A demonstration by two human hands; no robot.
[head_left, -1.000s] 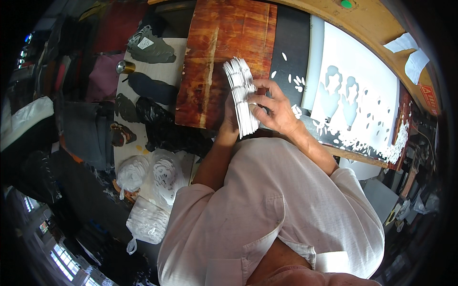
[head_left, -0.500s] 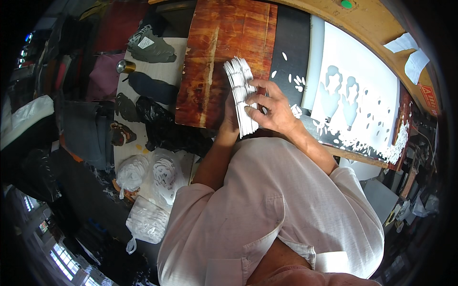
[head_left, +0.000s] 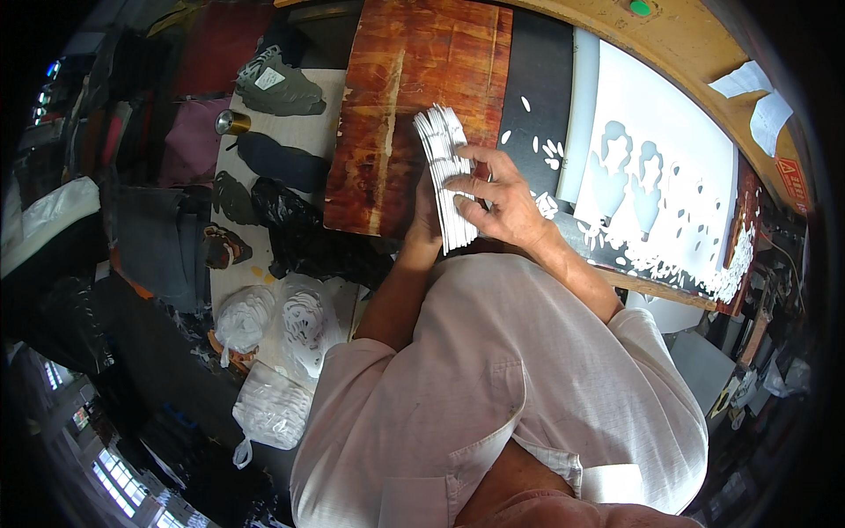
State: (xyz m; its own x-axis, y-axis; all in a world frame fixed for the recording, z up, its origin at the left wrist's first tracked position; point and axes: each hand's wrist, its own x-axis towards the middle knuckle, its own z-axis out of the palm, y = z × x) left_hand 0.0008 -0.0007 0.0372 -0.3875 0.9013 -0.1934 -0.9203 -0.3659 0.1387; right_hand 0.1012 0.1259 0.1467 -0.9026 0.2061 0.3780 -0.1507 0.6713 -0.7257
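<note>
A thick stack of thin white cut pieces is held on edge in front of my body, over the near part of a reddish-brown board. My left hand grips the stack from its left side and below; most of its fingers are hidden behind the pieces. On the right side, my right hand rests its thumb and bent fingers along the edges of the layers, with gaps between those fingers. Whether the right fingertips pinch single layers is too small to tell.
Right of the board lies a white sheet with cut-out shapes, and small white oval scraps along its near edge. To the left are dark green cut pieces, a golden can, a black plastic bag and plastic bags of white pieces.
The right fingers have shifted slightly along the stack's edges, toward the left. The left hand and the stack stay almost in place.
</note>
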